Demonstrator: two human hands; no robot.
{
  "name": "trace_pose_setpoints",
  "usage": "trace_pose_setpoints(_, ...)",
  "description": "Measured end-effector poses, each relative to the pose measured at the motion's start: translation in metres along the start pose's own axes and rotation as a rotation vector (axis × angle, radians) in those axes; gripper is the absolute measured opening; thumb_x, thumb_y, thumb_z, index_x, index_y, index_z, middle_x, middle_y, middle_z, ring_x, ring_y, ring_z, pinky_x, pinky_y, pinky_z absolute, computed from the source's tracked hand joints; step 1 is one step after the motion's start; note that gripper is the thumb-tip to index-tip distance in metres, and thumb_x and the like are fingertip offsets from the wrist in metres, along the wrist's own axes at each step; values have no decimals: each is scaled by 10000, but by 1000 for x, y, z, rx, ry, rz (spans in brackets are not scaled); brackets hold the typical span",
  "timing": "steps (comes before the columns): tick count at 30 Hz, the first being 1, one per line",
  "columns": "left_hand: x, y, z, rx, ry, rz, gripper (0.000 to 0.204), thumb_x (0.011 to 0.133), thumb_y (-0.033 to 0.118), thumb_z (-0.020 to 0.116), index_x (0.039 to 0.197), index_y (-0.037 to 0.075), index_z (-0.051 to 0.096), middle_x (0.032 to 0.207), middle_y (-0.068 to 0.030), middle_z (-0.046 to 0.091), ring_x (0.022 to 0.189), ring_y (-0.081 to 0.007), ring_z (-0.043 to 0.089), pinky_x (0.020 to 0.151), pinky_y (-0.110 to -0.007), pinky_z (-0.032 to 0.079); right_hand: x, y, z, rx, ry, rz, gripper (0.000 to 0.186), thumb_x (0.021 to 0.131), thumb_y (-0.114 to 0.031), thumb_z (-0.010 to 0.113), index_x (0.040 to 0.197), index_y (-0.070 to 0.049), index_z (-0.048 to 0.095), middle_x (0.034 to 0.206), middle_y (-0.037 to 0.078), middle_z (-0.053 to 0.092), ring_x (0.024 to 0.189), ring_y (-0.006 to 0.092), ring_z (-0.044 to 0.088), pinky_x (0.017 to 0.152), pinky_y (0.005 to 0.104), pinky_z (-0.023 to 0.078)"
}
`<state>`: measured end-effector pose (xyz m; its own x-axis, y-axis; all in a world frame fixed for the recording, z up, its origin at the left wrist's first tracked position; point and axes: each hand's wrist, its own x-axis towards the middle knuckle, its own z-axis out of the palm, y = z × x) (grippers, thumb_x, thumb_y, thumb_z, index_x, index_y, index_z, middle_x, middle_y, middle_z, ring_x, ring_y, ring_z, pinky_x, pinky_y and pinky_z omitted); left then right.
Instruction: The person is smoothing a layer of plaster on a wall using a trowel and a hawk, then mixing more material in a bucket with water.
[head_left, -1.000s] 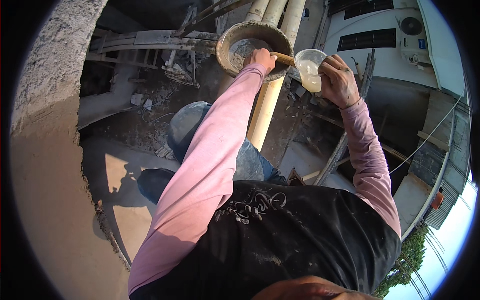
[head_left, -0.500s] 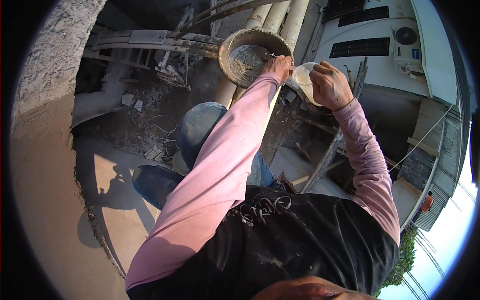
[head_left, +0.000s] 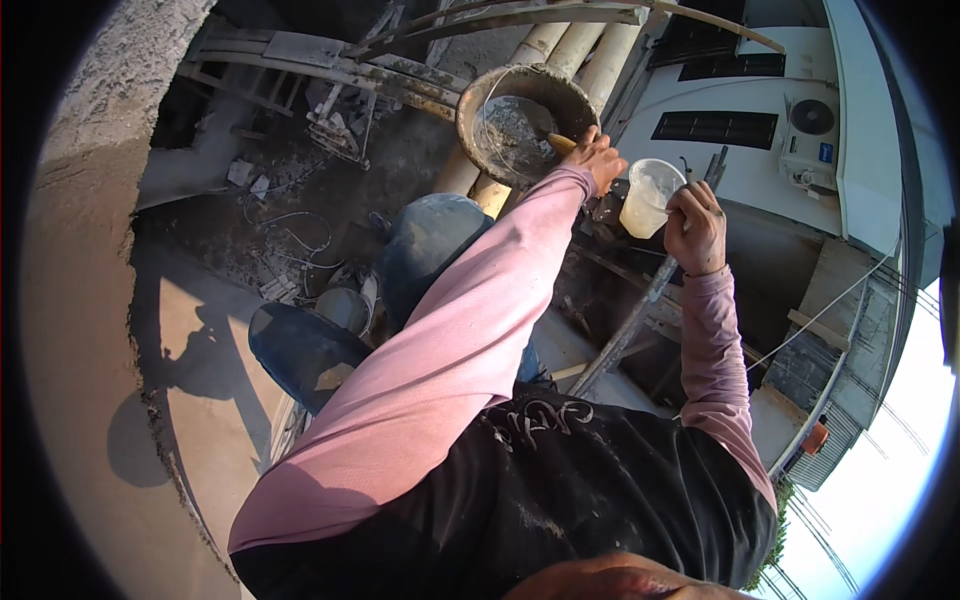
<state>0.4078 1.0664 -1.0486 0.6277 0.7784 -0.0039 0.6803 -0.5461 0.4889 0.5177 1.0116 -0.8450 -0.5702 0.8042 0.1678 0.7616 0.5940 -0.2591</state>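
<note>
Judging step: bucket work in hand, cup being held ready; looks to be calling for a steady cup. Right hand (head_left: 697,228) is pinching the translucent plastic cup (head_left: 648,200) of cloudy liquid, fingers closed at its side. Left hand (head_left: 598,162) is curling at the right rim of the round, mortar-caked bucket (head_left: 580,105), by a tan wooden handle (head_left: 562,144); can't tell if gripping. Cup is sitting between hands, just outside the bucket.

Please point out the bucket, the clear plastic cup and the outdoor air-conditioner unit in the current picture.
Bucket (head_left: 566,101): head view, on its inner wall.
Clear plastic cup (head_left: 648,204): head view, on the middle of its side.
Outdoor air-conditioner unit (head_left: 808,146): head view, on its front casing.
</note>
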Motion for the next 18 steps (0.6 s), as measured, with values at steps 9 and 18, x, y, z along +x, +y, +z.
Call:
trace_pose_setpoints(9,-11,-36,-26,-456,327,-310,108,696,169,636,791,162,689,905,-62,654,952,-274,585,870,-370,485,37,-3,-10,-127,-90,-177,100,628,29,551,656,-32,476,668,102,501,682,302,532,604,385,469)
trace_pose_setpoints(18,-11,-46,-28,-806,396,-258,124,696,199,708,814,167,691,874,-72,680,891,-272,645,809,-375,490,47,2,9,-156,-131,-190,69,643,5,547,668,-37,498,703,109,536,718,311,551,620,394,475)
